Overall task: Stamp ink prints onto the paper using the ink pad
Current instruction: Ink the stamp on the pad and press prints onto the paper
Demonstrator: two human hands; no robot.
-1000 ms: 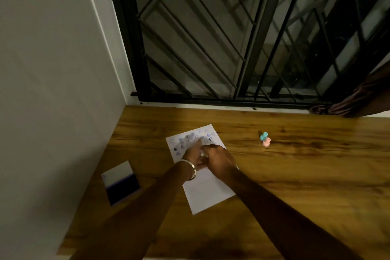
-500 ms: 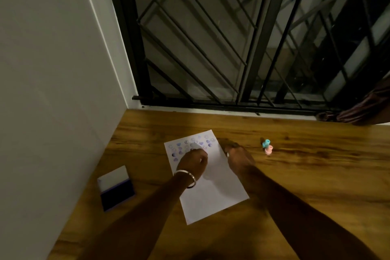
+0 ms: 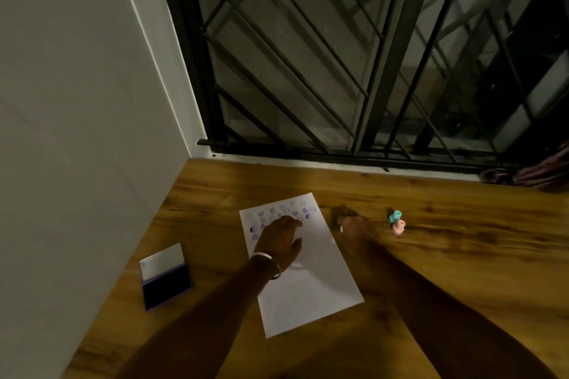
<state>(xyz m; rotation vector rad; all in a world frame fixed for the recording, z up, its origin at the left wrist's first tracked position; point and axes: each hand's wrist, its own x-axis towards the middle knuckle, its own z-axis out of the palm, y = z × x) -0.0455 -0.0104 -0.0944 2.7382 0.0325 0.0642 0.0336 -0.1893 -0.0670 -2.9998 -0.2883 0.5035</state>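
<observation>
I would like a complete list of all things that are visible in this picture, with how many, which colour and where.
paper sheet: one, white, on the table's middle, purple prints on its far part
ink pad: one, open, dark purple pad with pale lid, near the wall at left
small stamps: two as far as I can tell, teal and pink, close together right of the sheet
table: one, brown wood
wall: one, white, at left
window grille: one, black metal, behind the table
cloth: one, dark brownish, far right edge
bangle: one, silvery, on left wrist
left hand: on the sheet
right hand: blurred, beside the sheet's right edge
</observation>
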